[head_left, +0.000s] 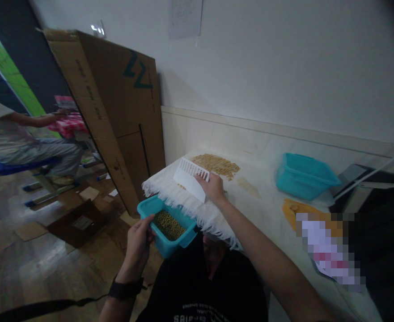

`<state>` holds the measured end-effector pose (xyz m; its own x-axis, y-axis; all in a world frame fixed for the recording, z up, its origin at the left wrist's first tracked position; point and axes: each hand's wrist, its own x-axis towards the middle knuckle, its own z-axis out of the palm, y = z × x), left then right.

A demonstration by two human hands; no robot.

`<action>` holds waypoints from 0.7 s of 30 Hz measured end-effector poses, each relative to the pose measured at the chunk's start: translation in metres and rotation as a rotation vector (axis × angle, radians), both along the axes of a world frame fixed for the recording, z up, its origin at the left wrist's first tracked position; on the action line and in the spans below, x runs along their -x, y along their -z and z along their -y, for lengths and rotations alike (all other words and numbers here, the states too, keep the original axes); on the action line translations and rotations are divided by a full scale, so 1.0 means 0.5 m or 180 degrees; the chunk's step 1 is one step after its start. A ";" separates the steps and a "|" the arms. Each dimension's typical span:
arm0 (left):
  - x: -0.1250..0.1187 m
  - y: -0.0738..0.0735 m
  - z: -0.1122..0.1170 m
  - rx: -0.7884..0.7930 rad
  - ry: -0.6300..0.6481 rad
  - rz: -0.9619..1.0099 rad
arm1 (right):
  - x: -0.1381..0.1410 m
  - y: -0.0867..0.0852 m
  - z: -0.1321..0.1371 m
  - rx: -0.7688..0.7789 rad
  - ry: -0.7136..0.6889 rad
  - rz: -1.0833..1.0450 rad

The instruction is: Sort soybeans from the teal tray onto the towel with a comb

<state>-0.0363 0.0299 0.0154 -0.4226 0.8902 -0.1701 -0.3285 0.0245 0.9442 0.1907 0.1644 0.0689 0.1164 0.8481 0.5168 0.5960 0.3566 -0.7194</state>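
Note:
My left hand (142, 235) is closed on the near-left rim of a teal plastic box (171, 247), held just below the table's front edge. Inside the box lie small green and yellowish beans (169, 225). With closed fingers, my right hand (212, 187) grips a white slotted plastic scoop (190, 181), resting on or just over the fringed white cloth (210, 219). A few pale beans show by the scoop's near edge. Behind it, a pile of pale yellow beans (217, 164) is spread on the cloth. The scoop hides part of the cloth and perhaps some beans.
A second teal box (306, 176) stands at the right, near an orange-yellow item (292, 212) and a dark bag-like shape. A tall cardboard carton (116, 112) rises on the left. Beyond it a person (25, 138) sits, and an opened carton (79, 221) lies on the floor.

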 end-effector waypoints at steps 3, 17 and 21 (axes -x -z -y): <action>0.001 0.000 -0.002 0.0027 0.0016 0.0004 | 0.002 0.001 0.001 -0.0004 -0.0012 -0.0046; 0.004 -0.002 -0.005 -0.0041 0.0119 -0.0048 | 0.016 -0.002 0.021 0.0112 -0.0444 -0.0393; 0.007 0.002 -0.009 -0.0021 0.0133 -0.0060 | 0.021 -0.005 0.028 0.0187 -0.0595 -0.0469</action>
